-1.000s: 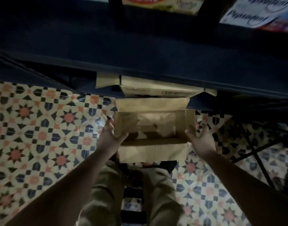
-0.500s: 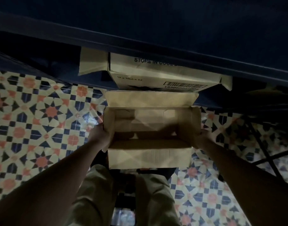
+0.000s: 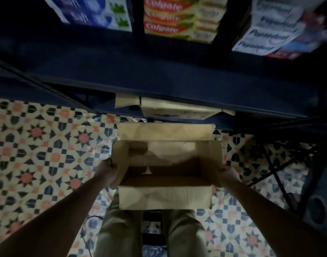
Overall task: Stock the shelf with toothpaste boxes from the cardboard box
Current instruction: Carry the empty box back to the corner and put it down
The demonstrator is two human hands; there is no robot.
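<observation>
An open brown cardboard box (image 3: 164, 198) is held in front of me above my legs, flaps spread, and its inside looks bare. My left hand (image 3: 105, 170) grips its left side flap and my right hand (image 3: 228, 175) grips its right side. On the dark shelf (image 3: 159, 75) above stand rows of toothpaste boxes: blue and white ones (image 3: 90, 13) at left, red Colgate ones (image 3: 179, 19) in the middle, white Pepsodent ones (image 3: 274, 32) at right.
A second cardboard box (image 3: 177, 110) sits on the lower shelf just beyond the held box. Patterned floor tiles (image 3: 38, 151) spread left and right. Dark metal shelf struts (image 3: 274, 171) cross at the right. My trousered legs (image 3: 122, 232) are below the box.
Both hands closed on the box sides and lifted it toward me. The view tilted up, bringing the stocked toothpaste rows into sight.
</observation>
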